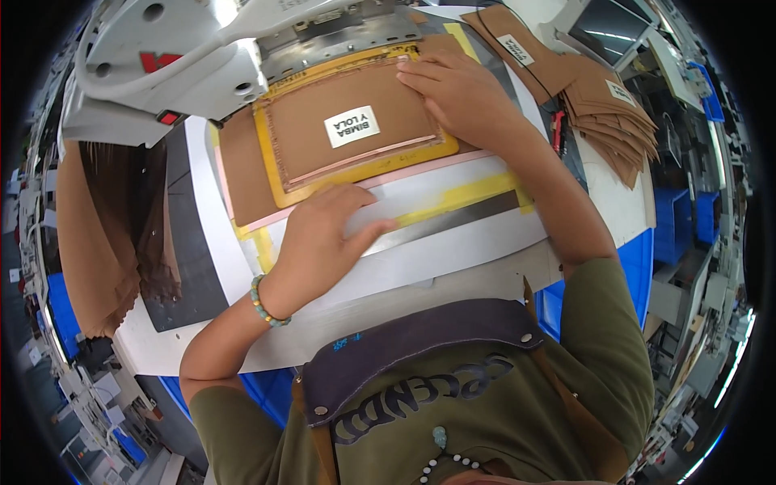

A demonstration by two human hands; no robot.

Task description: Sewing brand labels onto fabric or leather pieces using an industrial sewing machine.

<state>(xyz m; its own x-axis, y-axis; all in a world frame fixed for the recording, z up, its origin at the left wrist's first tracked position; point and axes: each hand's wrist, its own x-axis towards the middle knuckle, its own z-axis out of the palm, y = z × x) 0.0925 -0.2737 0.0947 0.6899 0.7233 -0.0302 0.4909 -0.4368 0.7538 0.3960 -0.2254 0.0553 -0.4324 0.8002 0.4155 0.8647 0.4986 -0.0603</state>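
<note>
A yellow frame (271, 158) lies on a brown sheet-like panel (245, 174) under the machine head. Within the frame shows brown material (311, 105) bearing a white printed label (352, 127). My left hand (317, 238) is at the frame's near edge, its thumb spread from the fingers; some fingertips are tucked out of sight. Across the frame's right side lies my right hand (462, 95), fingers stretched toward its far right corner and resting on the edge. I see nothing held in either hand.
A grey-white machine (170, 73) stands at the far left, with a metal plate (339, 36) over the frame's far side. Brown pieces hang at the left (97, 234). Stacked brown labelled pieces (606, 109) lie far right, beside a red-handled tool (558, 133) and a screen (610, 31).
</note>
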